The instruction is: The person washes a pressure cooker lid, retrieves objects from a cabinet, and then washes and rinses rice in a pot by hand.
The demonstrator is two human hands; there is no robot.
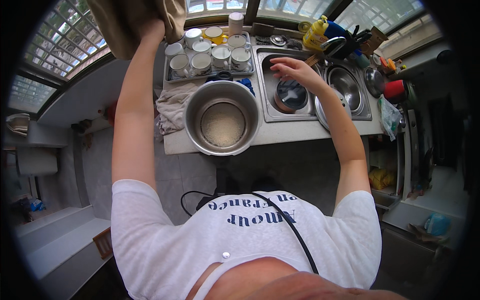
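Note:
Raised at the upper left, my left hand [150, 29] grips a khaki fabric item [112, 26], perhaps a bag or cloth; its folds hide my fingers. My right hand [296, 73] hovers over the left basin of the steel sink [267, 108], fingers spread and holding nothing. Beneath it in the basin sits a dark round pan [290, 98] with a copper-coloured side. Between my arms, a deep metal pot [191, 127] stands at the counter's front edge. Pale rice grains [224, 127] cover part of its bottom.
Several mugs [201, 62] fill a metal tray [210, 75] behind the pot. A crumpled beige cloth [174, 101] lies left of it. A round metal lid [323, 112] leans at the sink's front, near my right forearm. A steel bowl [345, 88] occupies the right basin. A yellow bottle [316, 33] stands behind.

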